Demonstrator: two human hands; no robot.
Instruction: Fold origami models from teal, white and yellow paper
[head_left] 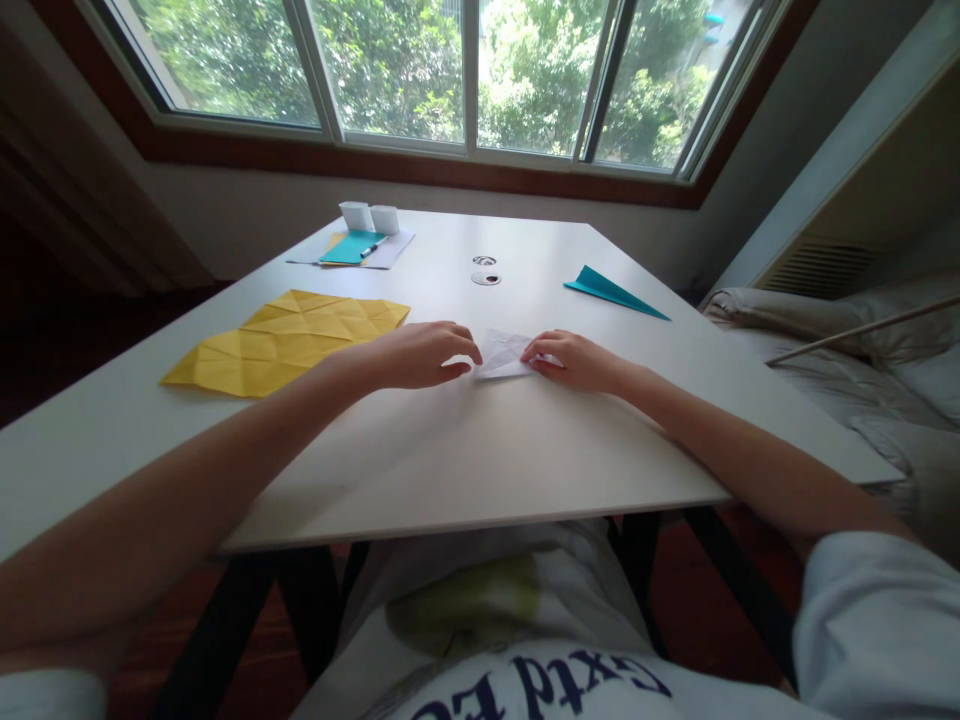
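White paper lay low and creased on the desk, at twelve o'clock from the person and between both hands. Judging by its creases, the step in hand was working a fold into it; the next move seemed to call for steadying the sheet, lining up its edges and pressing the crease down. The right hand came in at the paper's three o'clock side, its grip nearly closed, fingertips and thumb having hold of that end. The left hand was at nine o'clock, its grip loosely parted between thumb and forefinger and holding nothing; whether a fingertip touched the paper's edge could not be told. Creased yellow paper lay beyond it toward nine o'clock, and a folded teal paper toward two.
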